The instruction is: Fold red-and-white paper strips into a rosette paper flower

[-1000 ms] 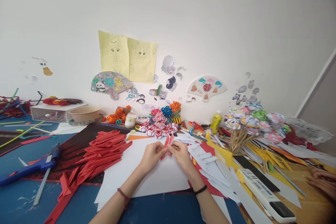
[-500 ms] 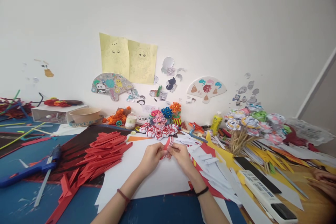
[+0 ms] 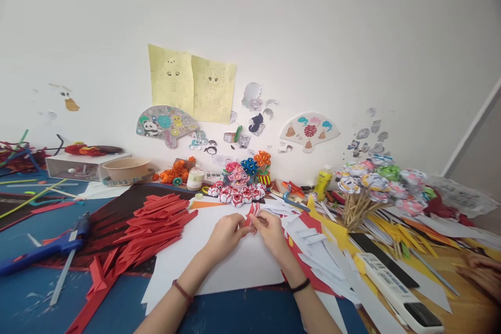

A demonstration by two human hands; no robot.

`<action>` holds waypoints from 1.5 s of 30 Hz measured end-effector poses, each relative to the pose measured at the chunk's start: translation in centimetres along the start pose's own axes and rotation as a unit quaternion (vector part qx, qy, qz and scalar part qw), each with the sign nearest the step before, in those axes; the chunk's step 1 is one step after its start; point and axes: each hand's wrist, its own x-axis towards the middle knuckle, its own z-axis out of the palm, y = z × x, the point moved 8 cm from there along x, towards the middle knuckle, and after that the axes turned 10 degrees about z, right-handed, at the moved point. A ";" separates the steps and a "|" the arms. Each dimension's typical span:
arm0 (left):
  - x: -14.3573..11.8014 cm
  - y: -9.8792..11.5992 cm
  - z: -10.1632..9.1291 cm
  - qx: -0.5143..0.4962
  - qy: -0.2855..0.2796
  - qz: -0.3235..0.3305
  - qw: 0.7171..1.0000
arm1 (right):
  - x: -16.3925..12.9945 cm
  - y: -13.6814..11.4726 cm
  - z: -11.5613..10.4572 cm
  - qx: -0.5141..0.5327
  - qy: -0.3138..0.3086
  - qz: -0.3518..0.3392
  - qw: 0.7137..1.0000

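We pinch a small red-and-white folded paper (image 3: pixel 253 213) between the fingertips of our left hand (image 3: pixel 226 233) and right hand (image 3: pixel 271 230), holding it just above the white sheet (image 3: pixel 230 266) in the middle of the table. A heap of red strips (image 3: pixel 154 224) lies to the left, with a blue glue gun (image 3: pixel 43 248) beyond it. White strips (image 3: pixel 313 250) lie to the right, and another person's hand (image 3: pixel 483 271) rests at the far right edge.

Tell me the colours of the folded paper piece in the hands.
Red and white folded paper piece, head view.
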 end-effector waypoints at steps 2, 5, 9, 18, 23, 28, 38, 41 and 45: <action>-0.1 -0.1 0.2 0.008 -0.002 0.000 1.000 | 0.0 -0.1 -0.1 -0.007 0.009 -0.005 1.000; -0.2 0.0 0.4 0.016 -0.002 0.005 1.000 | -0.1 -0.1 -0.1 -0.013 0.014 -0.007 1.000; -0.3 0.2 0.4 0.015 0.010 0.010 1.000 | -0.1 -0.2 -0.1 -0.016 0.015 -0.009 1.000; 0.3 0.6 -1.5 -0.056 0.095 0.008 0.994 | 0.1 -0.4 0.1 -0.023 -0.032 0.000 0.999; 0.4 0.8 -2.5 -0.086 0.134 0.006 0.987 | -0.3 -0.4 1.2 -0.041 -0.063 0.005 0.997; 0.3 0.9 -2.3 -0.100 0.125 0.013 0.987 | -0.4 -0.3 1.4 -0.080 -0.061 -0.003 0.995; 0.2 0.4 -1.7 -0.116 0.111 0.023 0.987 | -0.6 -0.3 1.3 -0.131 -0.026 -0.029 0.991; 0.2 0.3 -1.7 -0.129 0.123 0.018 0.984 | -0.6 -0.6 1.2 -0.137 -0.022 -0.039 0.990; 0.1 0.1 -1.6 -0.147 0.129 0.016 0.981 | -0.7 -1.1 1.3 -0.148 -0.027 -0.053 0.987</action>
